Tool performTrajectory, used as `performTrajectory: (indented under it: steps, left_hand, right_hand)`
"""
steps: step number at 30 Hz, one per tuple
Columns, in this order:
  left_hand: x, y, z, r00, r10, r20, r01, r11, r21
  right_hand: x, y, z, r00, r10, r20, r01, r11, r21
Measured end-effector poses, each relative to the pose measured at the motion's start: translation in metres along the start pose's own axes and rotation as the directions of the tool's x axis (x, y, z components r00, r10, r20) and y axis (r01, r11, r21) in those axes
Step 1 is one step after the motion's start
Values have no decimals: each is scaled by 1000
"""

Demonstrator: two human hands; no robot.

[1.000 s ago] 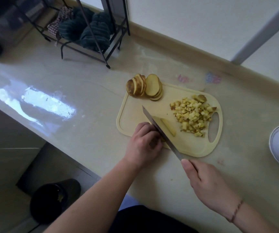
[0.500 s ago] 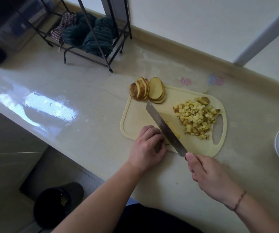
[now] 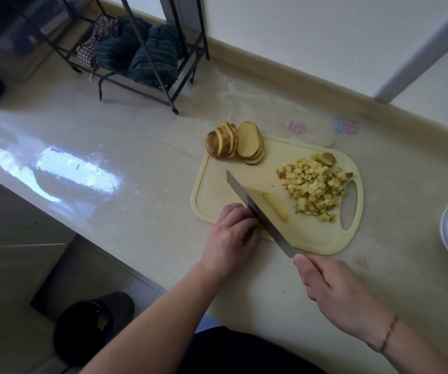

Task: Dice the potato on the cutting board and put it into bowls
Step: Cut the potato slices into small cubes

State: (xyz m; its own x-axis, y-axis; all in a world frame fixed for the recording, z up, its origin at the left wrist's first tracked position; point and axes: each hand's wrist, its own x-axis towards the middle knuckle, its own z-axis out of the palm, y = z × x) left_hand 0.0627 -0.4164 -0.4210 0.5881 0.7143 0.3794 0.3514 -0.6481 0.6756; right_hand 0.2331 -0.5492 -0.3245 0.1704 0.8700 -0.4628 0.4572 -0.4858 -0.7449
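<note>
Knife (image 3: pixel 258 211) brought back down vs 0.5 s ago; potato strip (image 3: pixel 276 207) now split off beside blade. Left hand (image 3: pixel 231 238) curled, pinning remaining slices; right hand (image 3: pixel 336 290) grasping handle. Dice pile (image 3: pixel 314 188) on cutting board (image 3: pixel 312 238). Approx. half uncut; bowling pending.

Glossy beige counter (image 3: pixel 109 136) meets a white wall (image 3: pixel 298 36); black wire rack (image 3: pixel 147 76) behind.

Black wire rack (image 3: pixel 147 63) on counter (image 3: pixel 136 157) holding striped cloths (image 3: pixel 142 54); dark bin (image 3: pixel 90 327) on floor below.
</note>
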Motion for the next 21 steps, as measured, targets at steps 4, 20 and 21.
performTrajectory:
  steps: [4, 20, 21]
  left_hand:
    - [0, -2, 0, 1000, 6, -6, -6, 1000, -7]
    - [-2, -2, 0, 997, 80, -17, -78, 994, 73]
    - [-2, -1, 0, 997, 82, -16, -80, 994, 73]
  right_hand:
    - [-2, 2, -1, 1000, 1, -3, -2, 999, -48]
    - [25, -8, -8, 994, 95, 49, -98, 994, 48]
    - [27, -10, -7, 993, 104, 49, -107, 992, 65]
